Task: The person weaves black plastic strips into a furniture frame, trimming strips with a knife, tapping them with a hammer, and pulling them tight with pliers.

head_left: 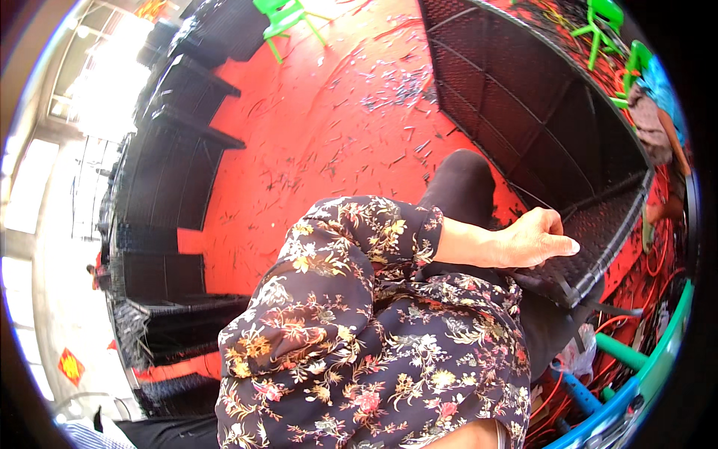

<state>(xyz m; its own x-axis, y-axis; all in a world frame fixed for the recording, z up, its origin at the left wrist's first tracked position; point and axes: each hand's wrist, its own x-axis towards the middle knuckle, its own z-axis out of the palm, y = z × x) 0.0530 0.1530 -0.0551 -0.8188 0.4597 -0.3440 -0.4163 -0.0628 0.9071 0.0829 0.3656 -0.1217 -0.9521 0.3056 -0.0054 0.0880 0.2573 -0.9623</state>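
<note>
Though half-curled, left hand grip above the hollow black woven shell, any hold impossible to tell.

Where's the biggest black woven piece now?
In the head view, the black woven piece is on the right, beside the dark-clad knee, its near end by the left hand.

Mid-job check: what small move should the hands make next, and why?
I'd probably bring the right hand to the dark strip jutting past the near corner of the black woven piece, and take its end. That end looks loose, the left hand is already curled over the piece's near part, and the right is out of view. Whether the left grips anything, I can't tell.
</note>
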